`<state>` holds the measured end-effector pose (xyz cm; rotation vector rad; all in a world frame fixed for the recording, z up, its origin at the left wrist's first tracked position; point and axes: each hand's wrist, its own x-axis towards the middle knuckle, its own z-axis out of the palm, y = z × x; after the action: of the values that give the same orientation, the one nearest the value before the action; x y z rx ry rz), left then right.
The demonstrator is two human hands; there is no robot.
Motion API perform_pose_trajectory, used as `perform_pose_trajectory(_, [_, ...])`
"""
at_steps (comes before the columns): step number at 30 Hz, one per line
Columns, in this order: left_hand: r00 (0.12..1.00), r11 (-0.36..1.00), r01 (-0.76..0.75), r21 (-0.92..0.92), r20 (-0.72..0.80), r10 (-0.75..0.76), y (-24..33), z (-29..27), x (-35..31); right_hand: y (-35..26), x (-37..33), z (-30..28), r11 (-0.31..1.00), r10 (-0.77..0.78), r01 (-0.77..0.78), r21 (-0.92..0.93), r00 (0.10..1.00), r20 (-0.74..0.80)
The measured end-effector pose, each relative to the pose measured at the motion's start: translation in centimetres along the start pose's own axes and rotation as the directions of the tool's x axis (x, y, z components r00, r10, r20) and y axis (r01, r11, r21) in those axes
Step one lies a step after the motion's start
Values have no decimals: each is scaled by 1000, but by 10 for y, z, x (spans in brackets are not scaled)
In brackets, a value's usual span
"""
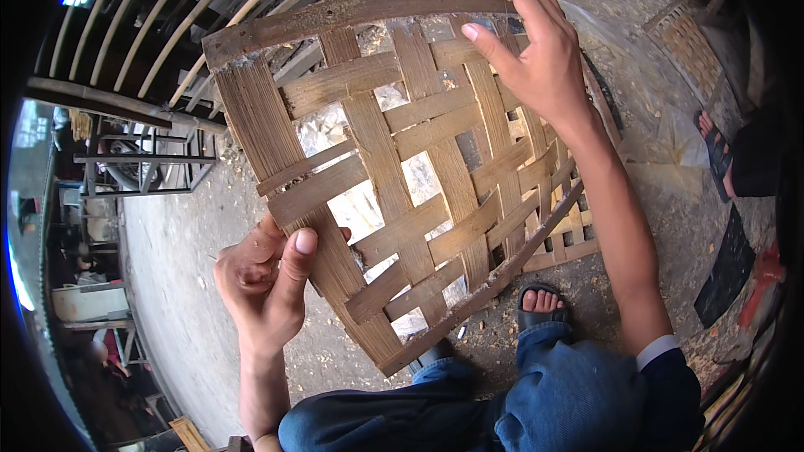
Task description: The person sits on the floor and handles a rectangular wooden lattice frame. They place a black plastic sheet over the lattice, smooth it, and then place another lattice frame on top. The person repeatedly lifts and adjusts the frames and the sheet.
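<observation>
A woven bamboo panel point(435, 167) is held up tilted in front of me, its flat strips crossing with open gaps between them. Thicker wooden slats edge it on the left, the top and the lower right. My left hand point(272, 276) grips the left slat point(322, 259), thumb on the near face and fingers partly hidden behind. At the upper right corner, my right hand point(540, 59) has the top slat point(360, 17) between its thumb and fingers. Behind the panel's lower right, more woven lattice point(561, 259) shows close to the floor.
My sandalled foot point(543, 305) rests on the debris-strewn concrete floor point(193, 276). Curved bamboo poles point(159, 17) and a dark metal frame point(146, 163) stand at the left. Another woven panel point(687, 42) lies far right, near another person's sandalled foot point(716, 155).
</observation>
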<state>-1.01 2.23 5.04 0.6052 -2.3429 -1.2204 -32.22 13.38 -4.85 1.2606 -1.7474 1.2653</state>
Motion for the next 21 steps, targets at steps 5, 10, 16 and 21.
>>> perform_pose_trajectory(5, [999, 996, -52, 77, 22, 50, 10, -1, -6, -8, 27, 4, 995, -94, 95, -4, 992, 81])
perform_pose_trajectory(10, [1000, 996, -23, 88, 13, 22, 23, 2, -4, -27, 56, -14, 947, 303, -225, -229, 859, 412])
perform_pose_trajectory(16, [996, 989, -60, 136, 74, 51, 31, 2, -2, -17, 63, -9, 951, 221, -105, -292, 889, 401])
perform_pose_trajectory(21, [997, 989, -45, 141, 69, 35, 32, 4, 0, -7, 57, -16, 977, 40, 48, -207, 915, 402])
